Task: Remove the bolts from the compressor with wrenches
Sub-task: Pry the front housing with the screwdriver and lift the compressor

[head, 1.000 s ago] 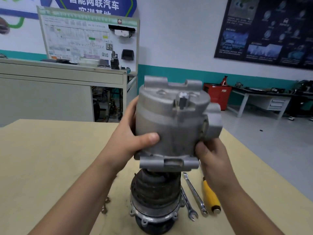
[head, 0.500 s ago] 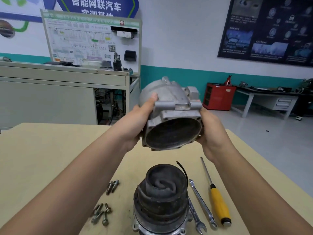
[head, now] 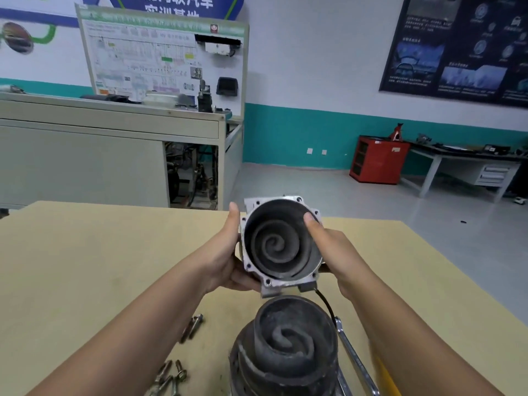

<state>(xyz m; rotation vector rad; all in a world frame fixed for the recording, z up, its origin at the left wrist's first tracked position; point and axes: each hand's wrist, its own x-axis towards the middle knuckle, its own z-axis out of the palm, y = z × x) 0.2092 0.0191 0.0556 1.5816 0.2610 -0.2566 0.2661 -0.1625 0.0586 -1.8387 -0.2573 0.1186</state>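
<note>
Head camera: left hand point(head: 224, 262), right hand point(head: 335, 252) grip housing point(head: 274, 247); banner point(head: 171, 4) 汽车.

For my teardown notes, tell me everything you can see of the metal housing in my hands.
The housing is a round cover of silvery, aluminium-looking metal, held in the air with its open face tilted toward the camera. Inside, a dark, grimy spiral scroll winds to the centre. Empty bolt holes dot its flange, and a lug sticks out at the lower edge. The left hand grips its left side, thumb along the rim; the right hand grips the right side, thumb over the rim.
</note>
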